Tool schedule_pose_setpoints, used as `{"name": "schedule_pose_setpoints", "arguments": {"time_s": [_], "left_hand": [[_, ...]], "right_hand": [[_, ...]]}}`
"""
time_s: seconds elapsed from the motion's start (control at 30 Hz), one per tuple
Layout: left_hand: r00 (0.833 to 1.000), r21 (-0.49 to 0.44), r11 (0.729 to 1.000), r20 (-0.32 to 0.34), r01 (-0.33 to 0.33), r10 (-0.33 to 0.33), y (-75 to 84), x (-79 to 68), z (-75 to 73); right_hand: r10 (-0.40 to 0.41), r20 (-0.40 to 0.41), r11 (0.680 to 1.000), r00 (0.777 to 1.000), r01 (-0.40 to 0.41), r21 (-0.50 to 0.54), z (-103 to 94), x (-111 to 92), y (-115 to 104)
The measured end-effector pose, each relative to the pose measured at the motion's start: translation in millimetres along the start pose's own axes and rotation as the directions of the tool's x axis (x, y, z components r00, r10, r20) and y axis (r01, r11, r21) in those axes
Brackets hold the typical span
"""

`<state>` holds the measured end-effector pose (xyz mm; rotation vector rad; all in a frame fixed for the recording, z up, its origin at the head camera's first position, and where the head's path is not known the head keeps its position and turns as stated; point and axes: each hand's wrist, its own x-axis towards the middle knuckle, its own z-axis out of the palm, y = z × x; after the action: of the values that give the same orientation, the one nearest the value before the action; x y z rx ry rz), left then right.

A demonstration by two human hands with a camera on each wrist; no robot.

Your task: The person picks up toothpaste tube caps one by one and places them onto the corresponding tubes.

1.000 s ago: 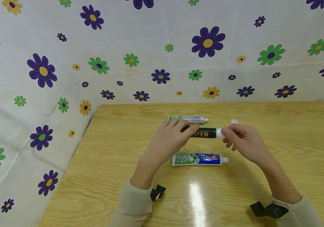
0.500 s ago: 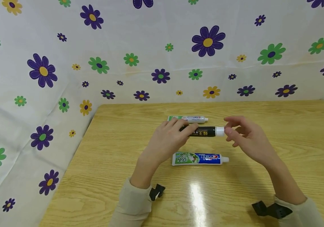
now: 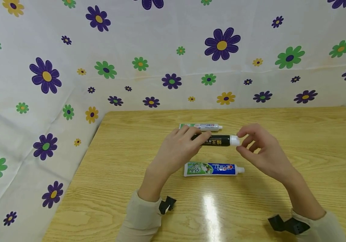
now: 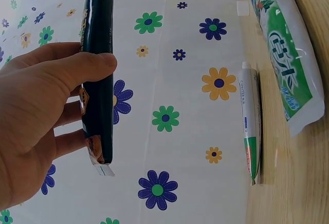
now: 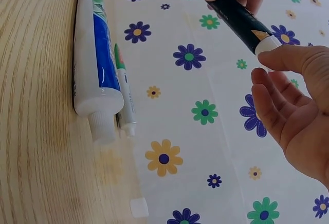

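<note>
there were three tubes: one black tube (image 3: 219,140), one blue-and-green tube (image 3: 210,169) and one silver-and-green tube (image 3: 207,127). white caps (image 3: 240,170) numbered three, one to each tube. hands came to two, one left hand (image 3: 182,149) and one right hand (image 3: 265,153); sleeves (image 3: 144,211) and black wrist pieces (image 3: 167,205) also came to two of each. there was one table (image 3: 109,174) and, in the wrist views, one small white piece (image 5: 139,207). printed flowers (image 3: 222,45) ran to dozens.
</note>
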<state>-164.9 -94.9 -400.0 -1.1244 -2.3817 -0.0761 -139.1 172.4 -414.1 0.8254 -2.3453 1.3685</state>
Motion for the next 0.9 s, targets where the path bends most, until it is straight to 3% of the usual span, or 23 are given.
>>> {"name": "schedule_pose_setpoints", "arguments": {"time_s": [0.2, 0.6, 0.9], "left_hand": [[1.000, -0.012, 1.000, 0.004, -0.002, 0.002, 0.3, -0.3, -0.4], [1.000, -0.020, 1.000, 0.015, 0.005, -0.005, 0.5, -1.3, 0.2], [1.000, -0.012, 1.000, 0.001, 0.000, 0.000, 0.6, -0.6, 0.2]], "right_hand": [[-0.004, 0.017, 1.000, 1.000, 0.004, -0.004, -1.3, -0.6, 0.7], [0.146, 0.065, 0.989, 0.987, -0.145, -0.031, -3.0, -1.9, -0.2], [0.147, 0.030, 0.989, 0.989, -0.147, -0.008, -2.1, -1.7, 0.3]]}}
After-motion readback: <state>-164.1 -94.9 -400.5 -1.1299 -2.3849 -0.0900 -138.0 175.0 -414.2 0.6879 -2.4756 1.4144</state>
